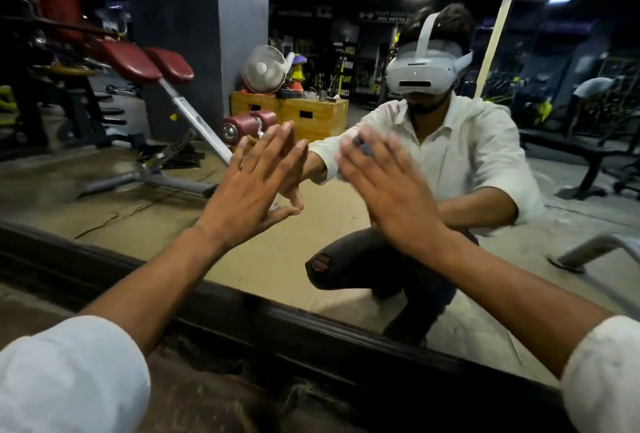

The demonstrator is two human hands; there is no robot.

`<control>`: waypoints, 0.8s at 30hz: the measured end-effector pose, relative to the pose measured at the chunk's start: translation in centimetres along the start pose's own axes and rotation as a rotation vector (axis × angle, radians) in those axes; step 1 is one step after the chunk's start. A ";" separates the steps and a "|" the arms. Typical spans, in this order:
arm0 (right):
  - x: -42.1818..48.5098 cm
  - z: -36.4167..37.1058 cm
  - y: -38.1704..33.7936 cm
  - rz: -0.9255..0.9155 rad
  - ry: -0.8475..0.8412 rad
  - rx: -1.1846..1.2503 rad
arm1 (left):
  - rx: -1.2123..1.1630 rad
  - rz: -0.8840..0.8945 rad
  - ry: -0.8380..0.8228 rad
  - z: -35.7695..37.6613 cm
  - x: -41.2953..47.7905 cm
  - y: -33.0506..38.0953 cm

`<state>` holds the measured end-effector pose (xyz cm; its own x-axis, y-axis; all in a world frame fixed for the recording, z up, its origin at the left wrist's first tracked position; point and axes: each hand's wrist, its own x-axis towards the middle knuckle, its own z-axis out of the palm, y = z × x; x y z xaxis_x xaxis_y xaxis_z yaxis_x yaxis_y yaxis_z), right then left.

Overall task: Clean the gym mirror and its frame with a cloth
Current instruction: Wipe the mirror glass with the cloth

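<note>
A large gym mirror (166, 211) fills most of the head view, and its dark frame (277, 321) runs diagonally along the bottom edge. My left hand (249, 197) lies flat on the glass with straight fingers, meeting its own reflection. My right hand (391, 193) is blurred by motion. Its fingers are straight and press a small bluish-white cloth (361, 150) against the glass. Only scraps of the cloth show past my fingers. Both white sleeves are rolled back.
The glass reflects a squatting person in a white shirt and headset, a red-padded bench (149, 62), yellow wooden boxes (311, 115) with a fan on top, and other gym machines. Below the frame is a dusty brown floor strip (214, 394).
</note>
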<state>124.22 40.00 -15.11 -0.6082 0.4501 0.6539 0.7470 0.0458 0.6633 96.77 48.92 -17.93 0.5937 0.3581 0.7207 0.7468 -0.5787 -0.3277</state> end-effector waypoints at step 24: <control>4.8 0.8 -5.0 0.062 -0.041 0.071 | 0.043 0.005 -0.086 0.4 -1.7 -1.8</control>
<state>117.80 42.66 -15.54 -0.5497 0.4899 0.6767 0.8010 0.0789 0.5935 94.52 49.63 -18.77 0.6194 0.4184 0.6643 0.7550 -0.5493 -0.3581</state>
